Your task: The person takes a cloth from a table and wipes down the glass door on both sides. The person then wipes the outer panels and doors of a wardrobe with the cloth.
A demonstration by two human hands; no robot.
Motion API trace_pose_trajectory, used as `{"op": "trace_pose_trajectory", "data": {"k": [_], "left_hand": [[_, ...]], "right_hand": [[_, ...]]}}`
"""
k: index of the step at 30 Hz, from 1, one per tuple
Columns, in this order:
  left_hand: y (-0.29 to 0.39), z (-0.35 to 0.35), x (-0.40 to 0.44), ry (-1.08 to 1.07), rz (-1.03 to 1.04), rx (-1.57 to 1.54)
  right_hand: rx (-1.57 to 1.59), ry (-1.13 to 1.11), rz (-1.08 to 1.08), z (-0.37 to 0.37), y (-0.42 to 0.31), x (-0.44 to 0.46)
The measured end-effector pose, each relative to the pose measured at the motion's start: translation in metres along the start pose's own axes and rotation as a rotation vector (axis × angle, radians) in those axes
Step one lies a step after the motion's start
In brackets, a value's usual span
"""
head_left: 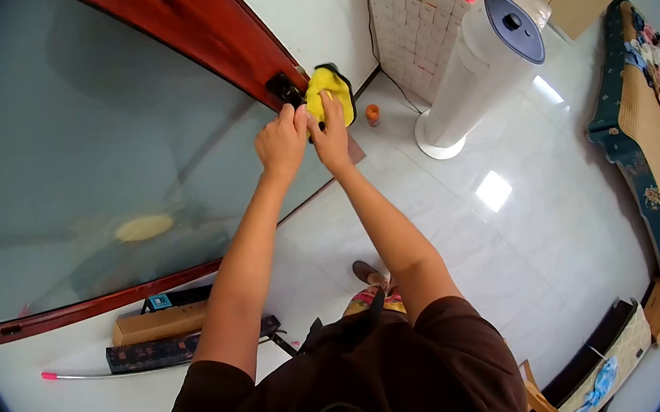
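Yellow cloth (326, 80) — under R grip (331, 136), nr blk door handle (283, 86).

The left arm (242, 269), nearly straight, reaches toward the yellow cloth (327, 79); the left hand (280, 146) is just beside it, fingers curled, their grip hidden. The right arm (386, 226), slightly bent, slants to the cloth, the right hand (330, 138) holding it, thumb nearest the left fingertips.

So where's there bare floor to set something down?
Glossy pale tiled floor lies bare between the tall white cylindrical appliance and the dark-green floral mattress, and between the appliance and the brown shoe. Crowded: the black door fitting, where left hand, right hand and black-edged yellow cloth cluster.
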State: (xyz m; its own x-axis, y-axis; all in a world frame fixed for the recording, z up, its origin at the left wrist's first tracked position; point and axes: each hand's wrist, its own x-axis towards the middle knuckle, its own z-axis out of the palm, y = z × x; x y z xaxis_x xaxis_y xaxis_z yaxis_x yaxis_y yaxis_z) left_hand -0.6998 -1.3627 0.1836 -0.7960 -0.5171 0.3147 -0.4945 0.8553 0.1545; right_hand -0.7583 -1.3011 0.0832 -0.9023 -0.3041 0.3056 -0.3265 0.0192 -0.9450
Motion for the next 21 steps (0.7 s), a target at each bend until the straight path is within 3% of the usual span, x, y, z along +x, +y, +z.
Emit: {"op": "trace_pose_trajectory", "data": {"k": [4,9,12,15,21], "left_hand": [[0.0,-0.001,0.002,0.013,-0.006,-0.006],[-0.002,0.01,0.007,0.124,-0.017,0.031],[-0.008,0.023,0.012,0.3,0.04,0.043],[-0.01,0.036,0.016,0.411,-0.058,0.091],[-0.009,0.043,0.02,0.596,-0.043,0.07]], "right_hand": [[0.063,-0.207,-0.02,-0.011,0.023,0.019],[0.03,-0.295,-0.027,-0.012,0.049,0.025],[0.005,-0.34,-0.001,-0.003,0.089,0.024],[-0.008,-0.369,-0.016,0.01,0.15,0.018],[0.005,-0.427,-0.008,0.028,0.28,-0.009]]}}
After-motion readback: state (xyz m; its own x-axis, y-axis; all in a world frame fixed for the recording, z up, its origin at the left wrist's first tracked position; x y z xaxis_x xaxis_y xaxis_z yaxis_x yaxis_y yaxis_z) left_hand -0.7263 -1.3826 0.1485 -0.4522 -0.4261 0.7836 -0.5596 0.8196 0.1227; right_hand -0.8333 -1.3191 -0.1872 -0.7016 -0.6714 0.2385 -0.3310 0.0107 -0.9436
